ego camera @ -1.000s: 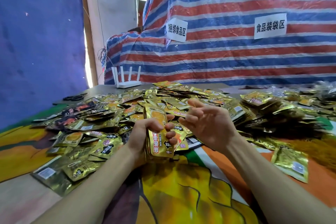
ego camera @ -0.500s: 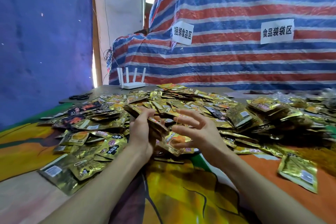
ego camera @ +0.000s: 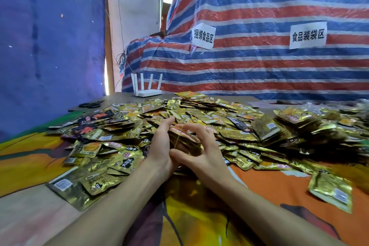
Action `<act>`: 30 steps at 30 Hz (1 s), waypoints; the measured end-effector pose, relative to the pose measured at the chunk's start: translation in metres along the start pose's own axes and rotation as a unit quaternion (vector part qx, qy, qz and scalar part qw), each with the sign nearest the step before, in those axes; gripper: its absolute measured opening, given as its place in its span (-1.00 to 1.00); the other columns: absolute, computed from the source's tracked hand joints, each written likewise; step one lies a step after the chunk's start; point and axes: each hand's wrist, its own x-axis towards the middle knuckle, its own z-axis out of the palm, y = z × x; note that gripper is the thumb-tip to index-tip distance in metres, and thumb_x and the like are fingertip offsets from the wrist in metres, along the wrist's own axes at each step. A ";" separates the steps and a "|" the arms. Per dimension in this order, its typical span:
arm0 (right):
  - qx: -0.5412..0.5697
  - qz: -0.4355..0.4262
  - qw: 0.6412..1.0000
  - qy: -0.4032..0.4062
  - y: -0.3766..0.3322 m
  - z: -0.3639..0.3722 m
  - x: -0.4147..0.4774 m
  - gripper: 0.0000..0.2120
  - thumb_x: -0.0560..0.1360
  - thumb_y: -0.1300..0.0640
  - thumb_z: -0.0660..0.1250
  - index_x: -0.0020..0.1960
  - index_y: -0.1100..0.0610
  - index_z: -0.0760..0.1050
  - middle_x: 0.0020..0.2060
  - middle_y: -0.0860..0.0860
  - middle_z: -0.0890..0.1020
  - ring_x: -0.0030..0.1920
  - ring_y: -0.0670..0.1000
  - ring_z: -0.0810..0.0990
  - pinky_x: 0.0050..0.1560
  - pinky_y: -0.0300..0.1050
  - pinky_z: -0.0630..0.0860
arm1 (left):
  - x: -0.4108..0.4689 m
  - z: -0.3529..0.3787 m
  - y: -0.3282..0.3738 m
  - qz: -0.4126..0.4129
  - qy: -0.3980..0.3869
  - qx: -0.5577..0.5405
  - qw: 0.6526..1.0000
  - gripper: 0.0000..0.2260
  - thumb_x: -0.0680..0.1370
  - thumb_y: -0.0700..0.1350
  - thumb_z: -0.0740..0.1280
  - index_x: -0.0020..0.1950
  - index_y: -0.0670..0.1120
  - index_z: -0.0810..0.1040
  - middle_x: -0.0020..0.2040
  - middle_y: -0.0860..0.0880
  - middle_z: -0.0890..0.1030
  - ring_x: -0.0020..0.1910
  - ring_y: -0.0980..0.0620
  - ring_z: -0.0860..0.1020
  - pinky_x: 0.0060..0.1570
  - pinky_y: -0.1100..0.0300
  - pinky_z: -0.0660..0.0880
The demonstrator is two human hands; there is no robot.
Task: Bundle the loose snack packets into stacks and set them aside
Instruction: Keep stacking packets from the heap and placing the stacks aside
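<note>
A big heap of loose gold snack packets (ego camera: 199,114) covers the middle of the table. Just in front of it, my left hand (ego camera: 161,146) holds a small stack of packets (ego camera: 184,139) from the left side, fingers reaching up along it. My right hand (ego camera: 201,150) curls round the stack from the right, thumb underneath and fingers arched over the top. A thin yellow rubber band (ego camera: 176,140) runs across the stack between my two hands. The lower part of the stack is hidden behind my hands.
Bundled gold packets (ego camera: 295,124) pile up at the right. A single packet (ego camera: 331,191) lies on the orange cloth near right. A white router (ego camera: 146,91) and black scissors (ego camera: 91,104) sit at the back left. A striped tarp wall stands behind.
The stack went from upright in my left hand to lying flatter between both hands. My right hand moved in and closed over it, with the rubber band stretched round it.
</note>
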 end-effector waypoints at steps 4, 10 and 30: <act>-0.043 -0.004 0.999 -0.003 0.001 0.002 0.001 -0.52 0.28 -0.13 0.51 0.18 -0.28 0.49 0.18 -0.08 0.51 0.23 -0.26 0.46 0.18 -0.46 0.36 | -0.005 0.004 0.002 -0.001 0.018 -0.007 1.000 -0.71 0.60 0.08 0.27 0.13 -0.13 0.52 -0.01 -0.23 0.65 -0.02 -0.25 0.67 -0.01 -0.20 0.63; -0.045 0.024 0.999 -0.004 0.000 -0.003 0.003 -0.46 0.20 -0.10 0.50 0.13 -0.13 0.40 0.12 -0.09 0.50 0.11 -0.20 0.52 0.03 -0.39 0.46 | -0.005 0.009 -0.002 0.039 0.043 0.074 0.996 -0.76 0.61 0.03 0.27 -0.07 -0.14 0.49 -0.27 -0.13 0.57 -0.23 -0.13 0.61 -0.12 0.00 0.59; -0.223 0.102 0.970 -0.011 -0.015 -0.076 0.020 -0.49 0.37 0.04 0.55 0.17 -0.11 0.34 -0.11 -0.09 0.55 -0.21 -0.06 0.56 -0.28 -0.18 0.47 | -0.002 0.006 -0.009 0.099 -0.009 0.193 0.976 -0.47 0.38 0.07 0.43 0.26 -0.19 0.51 0.14 -0.14 0.64 0.07 -0.07 0.63 -0.04 0.03 0.57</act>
